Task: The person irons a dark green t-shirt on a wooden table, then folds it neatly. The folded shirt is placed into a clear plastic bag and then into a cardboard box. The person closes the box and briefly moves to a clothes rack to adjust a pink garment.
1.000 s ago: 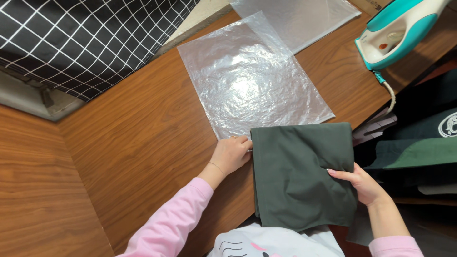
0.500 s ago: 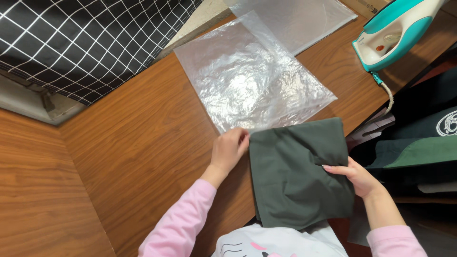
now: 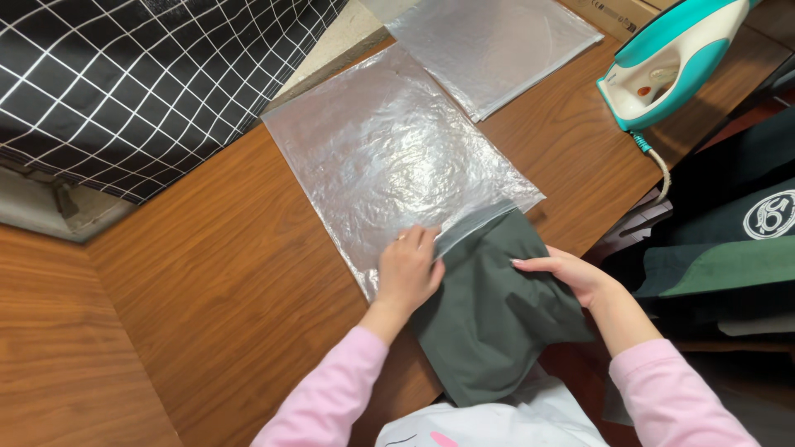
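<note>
Left hand (image 3: pixel 410 269) was pinching the clear plastic bag (image 3: pixel 389 157) mouth open on the worktop (image 3: pixel 207 273) while right hand (image 3: pixel 567 273) gripped the folded dark green garment (image 3: pixel 493 331) at the opening, so it'd probably bunch up if the mouth slipped shut.

A brown wooden table (image 3: pixel 207 273) with a visible grain fills most of the view, and a second wood surface (image 3: pixel 50 356) sits lower at the left. A black cloth with a white grid (image 3: pixel 124 83) hangs over the far edge. Light glares softly off the tabletop, while the area at the right lies in shadow
</note>
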